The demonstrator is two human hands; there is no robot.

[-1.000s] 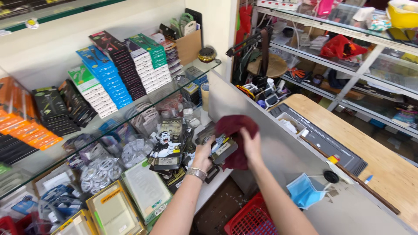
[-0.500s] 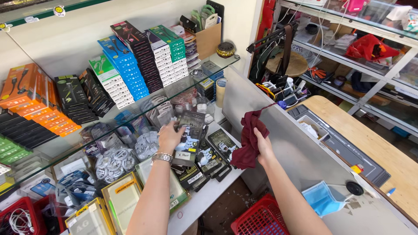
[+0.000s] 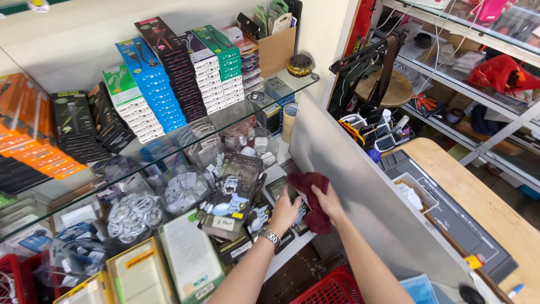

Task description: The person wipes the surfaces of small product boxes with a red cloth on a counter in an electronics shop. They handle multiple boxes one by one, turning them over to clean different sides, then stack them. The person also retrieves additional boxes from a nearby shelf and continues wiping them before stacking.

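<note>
Right hand (image 3: 328,204) clenched on crumpled dark red cloth (image 3: 311,198), cloth bunched at 10 o'clock of fingers, touching grey panel (image 3: 360,186). Left hand (image 3: 285,212) gripping dark flat packet (image 3: 277,190) at 12 o'clock, on white shelf (image 3: 284,256).

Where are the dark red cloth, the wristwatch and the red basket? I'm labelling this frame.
dark red cloth (image 3: 310,188), head view, upper fold.
wristwatch (image 3: 270,237), head view, metal band on left wrist.
red basket (image 3: 329,290), head view, top rim.
</note>
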